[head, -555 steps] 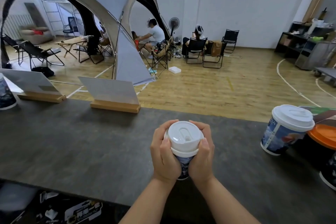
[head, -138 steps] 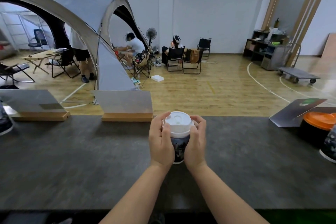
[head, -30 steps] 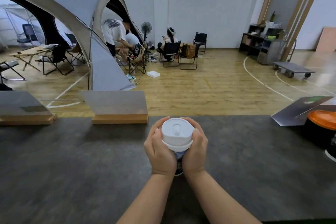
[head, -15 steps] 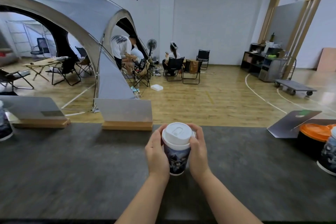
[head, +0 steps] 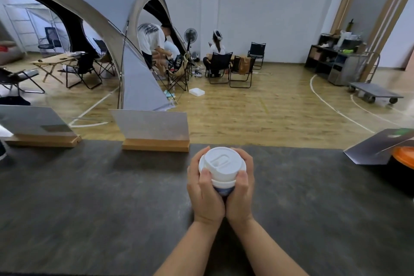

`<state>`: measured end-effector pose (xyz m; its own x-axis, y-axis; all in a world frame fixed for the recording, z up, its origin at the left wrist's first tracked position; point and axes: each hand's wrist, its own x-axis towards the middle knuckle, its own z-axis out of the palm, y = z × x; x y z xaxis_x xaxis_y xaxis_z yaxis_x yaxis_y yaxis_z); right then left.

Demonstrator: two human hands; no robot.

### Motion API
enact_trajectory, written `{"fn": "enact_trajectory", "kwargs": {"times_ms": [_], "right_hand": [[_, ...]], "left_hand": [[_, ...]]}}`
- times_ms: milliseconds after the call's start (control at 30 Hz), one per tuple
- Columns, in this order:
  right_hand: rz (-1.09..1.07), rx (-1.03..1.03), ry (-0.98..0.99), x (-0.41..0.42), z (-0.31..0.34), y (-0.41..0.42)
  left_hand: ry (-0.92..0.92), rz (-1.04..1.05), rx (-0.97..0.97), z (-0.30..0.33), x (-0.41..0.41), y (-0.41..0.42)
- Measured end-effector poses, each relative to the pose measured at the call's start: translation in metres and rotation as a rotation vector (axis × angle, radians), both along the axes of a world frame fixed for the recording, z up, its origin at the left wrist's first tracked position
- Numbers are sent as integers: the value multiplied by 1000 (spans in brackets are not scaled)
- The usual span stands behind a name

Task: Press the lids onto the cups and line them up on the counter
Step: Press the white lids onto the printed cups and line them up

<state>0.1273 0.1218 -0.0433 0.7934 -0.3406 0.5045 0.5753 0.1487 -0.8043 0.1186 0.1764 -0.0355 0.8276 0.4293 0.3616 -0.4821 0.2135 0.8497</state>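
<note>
— Where's the cup?

— I have the cup [head: 223, 191] in front of me over the dark tabletop [head: 89, 197], near its far edge. Only a dark strip of its printed wall shows between my palms, so I can't tell whether its base touches the tabletop.

— And your hands?

— My left hand [head: 205, 195] wraps round the cup's left side, my right hand [head: 240, 196] round its right. The heels of both palms meet below it, and both thumbs lie against the white lid [head: 221, 167] near its rim.

— Is the lid on?

— It sits on top of the cup, level as far as I can see, its raised sip tab facing up.

— Anything else on the tabletop?

— A sign in a wooden base [head: 154, 132] stands just beyond my left hand, with another sign [head: 37, 129] further left. At the right edge there's an orange lid [head: 404, 159] beside a grey card [head: 378, 149].
</note>
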Motion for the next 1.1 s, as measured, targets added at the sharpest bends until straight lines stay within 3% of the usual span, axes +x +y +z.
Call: {"fn": "enact_trajectory", "kwargs": {"times_ms": [233, 567, 833, 1100], "right_hand": [[-12, -6, -27, 4, 2, -1], [-35, -59, 33, -4, 7, 0], [12, 37, 112, -2, 11, -10], [-27, 38, -18, -1, 5, -1]], "left_hand": [[-14, 53, 34, -6, 9, 0], [-13, -118, 90, 7, 11, 11], [-1, -125, -37, 10, 0, 3], [-18, 24, 29, 7, 1, -7]]}}
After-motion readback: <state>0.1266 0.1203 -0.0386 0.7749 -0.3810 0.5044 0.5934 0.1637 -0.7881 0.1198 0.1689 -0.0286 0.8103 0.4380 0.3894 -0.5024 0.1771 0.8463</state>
